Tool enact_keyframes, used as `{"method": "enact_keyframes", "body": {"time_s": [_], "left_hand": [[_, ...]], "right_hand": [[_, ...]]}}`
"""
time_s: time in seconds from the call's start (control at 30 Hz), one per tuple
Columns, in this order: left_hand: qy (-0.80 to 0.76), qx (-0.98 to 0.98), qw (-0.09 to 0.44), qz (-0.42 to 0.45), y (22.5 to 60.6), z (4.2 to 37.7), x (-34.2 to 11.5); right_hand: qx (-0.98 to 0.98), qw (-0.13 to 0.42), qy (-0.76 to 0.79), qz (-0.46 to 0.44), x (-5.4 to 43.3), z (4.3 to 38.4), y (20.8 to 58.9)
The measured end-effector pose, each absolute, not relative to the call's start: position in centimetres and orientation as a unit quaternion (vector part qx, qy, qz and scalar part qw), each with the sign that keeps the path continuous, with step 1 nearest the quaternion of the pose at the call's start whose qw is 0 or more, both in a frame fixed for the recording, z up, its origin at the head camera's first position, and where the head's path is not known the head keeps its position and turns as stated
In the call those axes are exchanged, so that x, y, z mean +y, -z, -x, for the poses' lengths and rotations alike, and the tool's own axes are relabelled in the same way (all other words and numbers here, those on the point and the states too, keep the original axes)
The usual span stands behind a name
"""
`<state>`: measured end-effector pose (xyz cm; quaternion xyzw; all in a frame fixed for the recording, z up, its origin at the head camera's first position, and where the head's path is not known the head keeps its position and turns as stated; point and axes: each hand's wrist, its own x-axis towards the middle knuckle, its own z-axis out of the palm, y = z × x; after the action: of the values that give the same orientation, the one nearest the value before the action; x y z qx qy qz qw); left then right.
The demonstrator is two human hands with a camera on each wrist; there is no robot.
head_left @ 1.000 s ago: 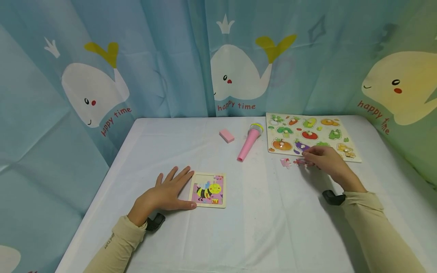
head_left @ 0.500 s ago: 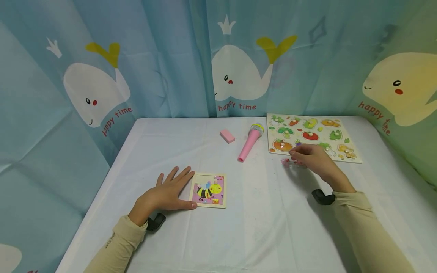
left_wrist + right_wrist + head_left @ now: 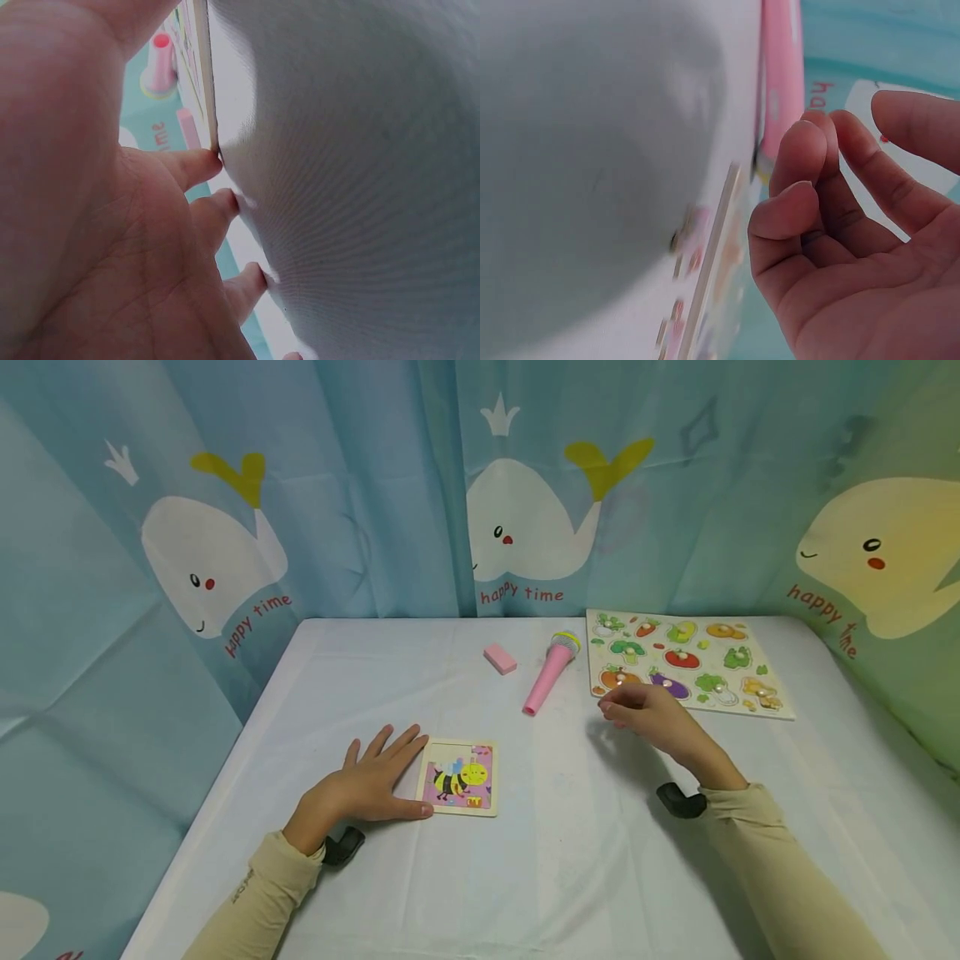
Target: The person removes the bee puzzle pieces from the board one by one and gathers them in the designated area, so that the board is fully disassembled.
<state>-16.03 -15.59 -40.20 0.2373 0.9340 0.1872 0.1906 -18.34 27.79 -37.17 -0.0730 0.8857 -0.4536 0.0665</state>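
In the head view, my left hand (image 3: 369, 785) lies spread at the left side of a small square bee puzzle (image 3: 458, 779) in a wooden frame. Its thumb and index fingertip touch the frame's two left corners; the frame's edge (image 3: 206, 82) shows in the left wrist view. My right hand (image 3: 656, 720) hovers by the front edge of a vegetable peg-puzzle board (image 3: 680, 658). Its fingers are loosely curled, the thumb apart, and nothing shows between them. Small pink puzzle pieces (image 3: 694, 238) lie on the cloth beside the board; my right hand hides them in the head view.
A pink toy microphone (image 3: 548, 672) lies left of the vegetable board, its head toward the back. Beside it is a pink block (image 3: 499, 658). Whale-print curtains (image 3: 405, 485) hang right behind the white-covered table (image 3: 555, 877).
My right hand has moved left from over the pink pieces near the eggplant, past the board's front left corner. The left hand and the bee puzzle have stayed in place.
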Motion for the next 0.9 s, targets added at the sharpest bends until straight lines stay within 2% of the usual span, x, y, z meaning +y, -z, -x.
{"method": "enact_keyframes", "body": {"time_s": [0.43, 0.9], "left_hand": [[-0.186, 0.935, 0.191, -0.234, 40.4, 16.0, -15.6], [-0.184, 0.935, 0.191, -0.235, 40.4, 16.2, -15.7]], "right_hand": [[0.865, 0.106, 0.482, 0.092, 24.0, 18.1, 37.0], [0.858, 0.130, 0.477, 0.140, 19.6, 18.3, 38.8]]}}
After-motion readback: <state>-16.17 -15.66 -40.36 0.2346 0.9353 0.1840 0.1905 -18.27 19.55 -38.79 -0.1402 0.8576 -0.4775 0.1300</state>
